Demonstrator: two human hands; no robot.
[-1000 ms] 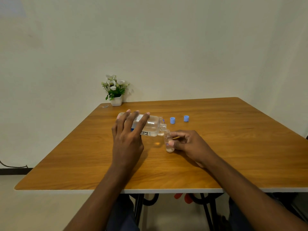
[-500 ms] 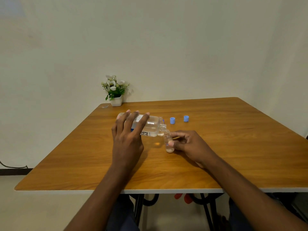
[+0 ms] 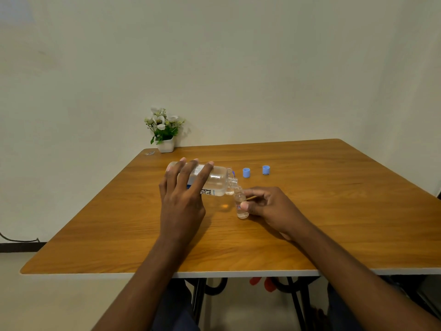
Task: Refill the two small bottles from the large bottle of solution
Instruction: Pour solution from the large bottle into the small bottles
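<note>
My left hand (image 3: 182, 199) grips the large clear bottle (image 3: 216, 181), which lies tipped on its side above the wooden table (image 3: 334, 211), neck pointing right. Its mouth sits over the opening of a small clear bottle (image 3: 240, 204) that stands upright on the table. My right hand (image 3: 272, 209) pinches that small bottle between thumb and fingers. Clear liquid shows in both bottles. Two blue caps (image 3: 247, 172) (image 3: 266, 169) rest on the table behind them. A bit of blue shows just behind the large bottle's neck. I see no second small bottle.
A small white pot of white flowers (image 3: 164, 132) stands at the table's far left corner against the wall. A small scrap (image 3: 149, 153) lies beside it. Black table legs and something red show under the front edge.
</note>
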